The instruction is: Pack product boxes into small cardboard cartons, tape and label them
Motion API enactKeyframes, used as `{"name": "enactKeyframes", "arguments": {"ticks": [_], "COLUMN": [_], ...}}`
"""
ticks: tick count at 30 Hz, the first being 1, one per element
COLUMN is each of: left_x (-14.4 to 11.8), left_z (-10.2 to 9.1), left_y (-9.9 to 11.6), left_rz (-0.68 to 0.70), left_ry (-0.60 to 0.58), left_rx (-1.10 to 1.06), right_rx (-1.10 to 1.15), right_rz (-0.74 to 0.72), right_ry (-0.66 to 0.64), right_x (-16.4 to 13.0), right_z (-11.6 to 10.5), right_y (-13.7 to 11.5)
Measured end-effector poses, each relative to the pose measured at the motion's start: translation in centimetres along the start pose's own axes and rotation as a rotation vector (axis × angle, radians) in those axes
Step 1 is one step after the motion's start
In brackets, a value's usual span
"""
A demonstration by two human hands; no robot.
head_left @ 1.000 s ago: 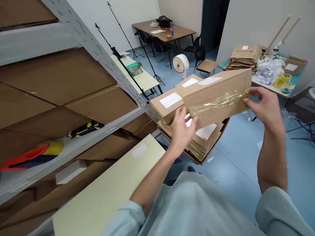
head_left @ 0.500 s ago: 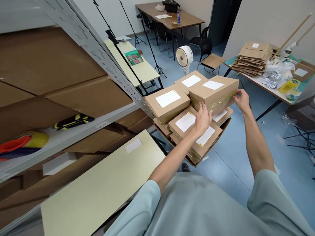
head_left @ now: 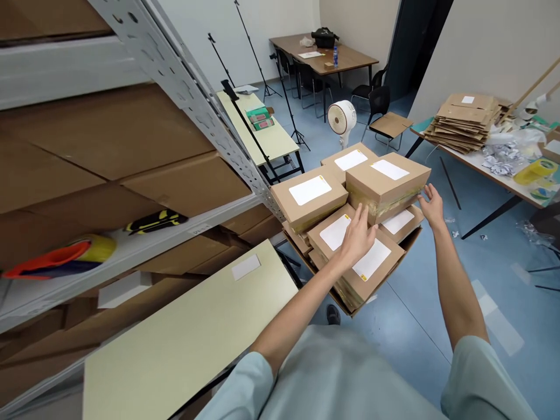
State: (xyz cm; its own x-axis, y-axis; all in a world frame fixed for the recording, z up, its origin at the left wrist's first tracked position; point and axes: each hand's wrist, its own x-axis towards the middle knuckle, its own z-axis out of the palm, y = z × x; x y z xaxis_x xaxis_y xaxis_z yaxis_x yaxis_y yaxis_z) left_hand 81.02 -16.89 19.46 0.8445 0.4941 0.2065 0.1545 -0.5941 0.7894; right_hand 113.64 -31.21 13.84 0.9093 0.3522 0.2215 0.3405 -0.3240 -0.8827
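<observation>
Left hand (head_left: 357, 234) open, fingers spread, at the near side of the taped cardboard box (head_left: 387, 182). Right hand (head_left: 432, 204) open just off its right end; labelled boxes stacked underneath.

A single head-worn view looks forward and down from above the person's chest — no second view shares the scene. It faces toward 12 o'clock, where the stacked boxes (head_left: 350, 233) sit close below. Metal shelving (head_left: 184, 93) runs very near at 9 to 10 o'clock — a far table (head_left: 350, 58) lies at 12 o'clock.
</observation>
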Motion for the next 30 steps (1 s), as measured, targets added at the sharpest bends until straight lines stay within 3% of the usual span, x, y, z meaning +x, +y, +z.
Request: {"name": "enactKeyframes", "arguments": {"ticks": [3, 6, 10, 12, 16, 19, 21, 24, 27, 30], "left_x": [-2.8, -6.2, -12.5, -16.4, -23.6, -26.2, -25.9, -22.9, -17.3, -10.0], "left_z": [-2.3, -4.9, -8.6, -10.5, -13.4, -14.6, -14.6, -13.1, -10.3, -7.2], "left_y": [-0.5, -0.6, -0.6, -0.8, -1.7, -1.7, -1.2, 0.0, 1.0, 1.2], "left_rz": [-0.005, 0.005, -0.022, -0.070, -0.152, -0.156, -0.120, -0.037, 0.027, 0.022], "left_ry": [0.043, 0.116, 0.226, 0.286, 0.380, 0.406, 0.398, 0.346, 0.239, 0.122], "left_rx": [-0.023, -0.053, -0.124, -0.156, -0.194, -0.198, -0.207, -0.250, -0.335, -0.398], "right_rx": [-0.019, -0.038, -0.041, -0.085, -0.146, -0.150, -0.141, -0.137, -0.129, -0.124], "right_rz": [-0.017, -0.139, -0.296, -0.298, -0.133, -0.050, -0.025, -0.014, -0.019, -0.054], "right_ry": [0.045, 0.064, -0.056, -0.091, -0.022, 0.054, 0.106, 0.173, 0.196, 0.175], "right_x": [-3.2, -9.1, -17.8, -20.3, -19.9, -17.5, -15.8, -13.2, -9.7, -5.4], "right_z": [-0.9, -1.5, -0.6, 0.4, 2.1, 2.1, 1.5, 0.5, -0.4, -1.2], "right_y": [-1.6, -5.6, -11.3, -12.7, -12.9, -12.3, -11.9, -11.6, -11.1, -10.2]}}
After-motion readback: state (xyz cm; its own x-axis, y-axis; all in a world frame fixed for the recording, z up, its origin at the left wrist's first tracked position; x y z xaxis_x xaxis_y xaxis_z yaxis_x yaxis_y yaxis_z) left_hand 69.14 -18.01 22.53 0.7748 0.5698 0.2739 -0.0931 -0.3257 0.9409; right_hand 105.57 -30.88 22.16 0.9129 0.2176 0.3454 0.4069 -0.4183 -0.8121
